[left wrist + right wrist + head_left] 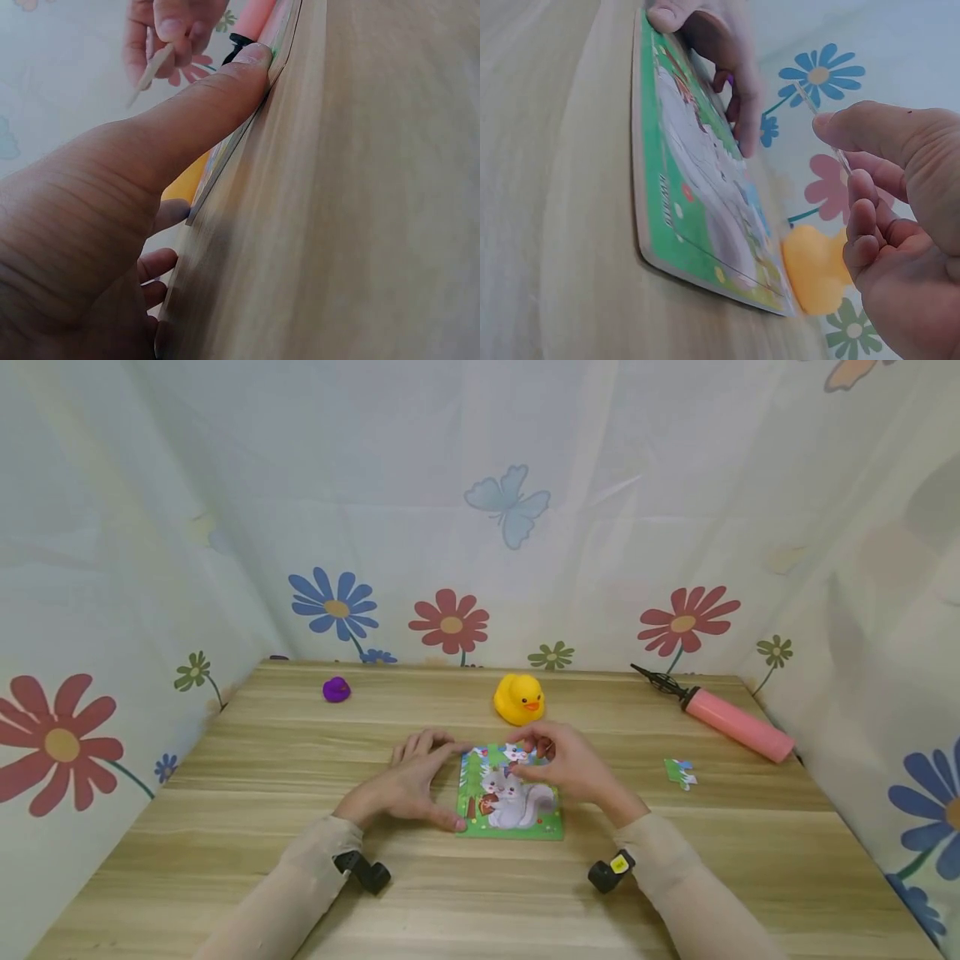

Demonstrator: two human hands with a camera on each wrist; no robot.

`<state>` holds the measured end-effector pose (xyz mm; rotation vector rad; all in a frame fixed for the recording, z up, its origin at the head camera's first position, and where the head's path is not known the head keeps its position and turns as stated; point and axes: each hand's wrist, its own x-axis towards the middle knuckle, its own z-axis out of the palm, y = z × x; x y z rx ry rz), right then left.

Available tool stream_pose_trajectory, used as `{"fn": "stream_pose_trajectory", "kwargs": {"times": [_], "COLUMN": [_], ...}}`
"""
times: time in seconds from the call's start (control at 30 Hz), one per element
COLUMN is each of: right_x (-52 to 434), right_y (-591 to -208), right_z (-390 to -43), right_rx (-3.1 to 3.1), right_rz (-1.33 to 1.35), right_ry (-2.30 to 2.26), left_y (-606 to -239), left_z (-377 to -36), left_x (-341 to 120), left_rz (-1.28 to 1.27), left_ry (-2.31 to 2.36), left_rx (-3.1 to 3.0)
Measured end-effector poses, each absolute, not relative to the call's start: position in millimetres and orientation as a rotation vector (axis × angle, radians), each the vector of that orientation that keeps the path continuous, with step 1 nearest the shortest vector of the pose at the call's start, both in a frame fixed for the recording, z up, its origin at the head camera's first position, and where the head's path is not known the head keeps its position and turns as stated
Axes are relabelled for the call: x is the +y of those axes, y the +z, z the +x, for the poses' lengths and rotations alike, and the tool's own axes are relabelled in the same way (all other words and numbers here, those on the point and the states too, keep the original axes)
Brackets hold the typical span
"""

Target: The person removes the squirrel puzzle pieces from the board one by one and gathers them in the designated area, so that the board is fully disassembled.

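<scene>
Puzzle board [510,814] lies flat mid-worktop [487,902], L hand [408,781] spread along its left edge, fingers fairly straight, prob. to steady it. R hand [566,768] pinches a thin piece [807,97], thumb vs. fingers nearly closed, prob. for easy turning; piece is at fingertips, apart from & above board. Loose piece(s) [681,773] nearer worktop's right edge; duck [519,699] near far edge.

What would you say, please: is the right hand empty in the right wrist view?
No, the right hand pinches a thin piece, seen nearly edge-on.
</scene>
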<state>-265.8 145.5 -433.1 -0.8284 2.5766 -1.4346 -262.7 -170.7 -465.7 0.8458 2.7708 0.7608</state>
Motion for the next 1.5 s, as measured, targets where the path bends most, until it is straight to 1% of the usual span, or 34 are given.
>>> {"fn": "stream_pose_trajectory", "kwargs": {"times": [0.23, 0.47, 0.63, 1.03, 1.23, 1.5], "right_x": [169.4, 201.6, 225.1, 269.7, 294.9, 324.2], "right_y": [-421.6, -401.5, -392.4, -375.5, -370.7, -374.6], "right_z": [-267.4, -266.8, -265.6, -252.3, -246.1, -237.6], "right_rx": [2.614, 2.713, 2.771, 2.868, 2.849, 2.888], "right_rz": [-0.751, -0.739, -0.68, -0.629, -0.608, -0.591], "right_ry": [-1.432, -1.402, -1.386, -1.316, -1.295, -1.347], "left_y": [-464.7, -465.0, -465.2, -468.1, -467.3, -467.1], "left_z": [-261.6, -261.3, -260.3, -261.0, -261.3, -261.6], "left_x": [-169.7, -170.5, -171.5, -173.0, -172.5, -171.9], "left_rz": [0.854, 0.859, 0.86, 0.86, 0.858, 0.864], "left_ry": [0.766, 0.769, 0.776, 0.783, 0.788, 0.795], "left_rx": [2.767, 2.765, 2.759, 2.765, 2.761, 2.762]}}
